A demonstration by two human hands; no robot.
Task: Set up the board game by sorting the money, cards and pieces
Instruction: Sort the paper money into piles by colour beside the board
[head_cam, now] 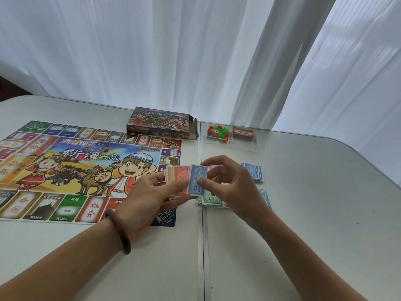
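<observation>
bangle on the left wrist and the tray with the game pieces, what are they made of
Bangle: probably wood, brown with a dull satin sheen and no glint; dark resin is possible. Tray: thin clear moulded plastic, since the table shows through its glossy rim.

- Table (pixel 303 246): near strip and right side bare.
- Game board (pixel 65 170) fills left.
- Box (pixel 160 124), clear tray (pixel 230 135) block far edge.
- Green pile (pixel 208 199), blue pile (pixel 253 172) lie mid-right, under and beside right hand (pixel 232 185), which pinches a blue note (pixel 195 181).
- Left hand (pixel 147 192) with note fan (pixel 180 177) hangs over board corner.
</observation>
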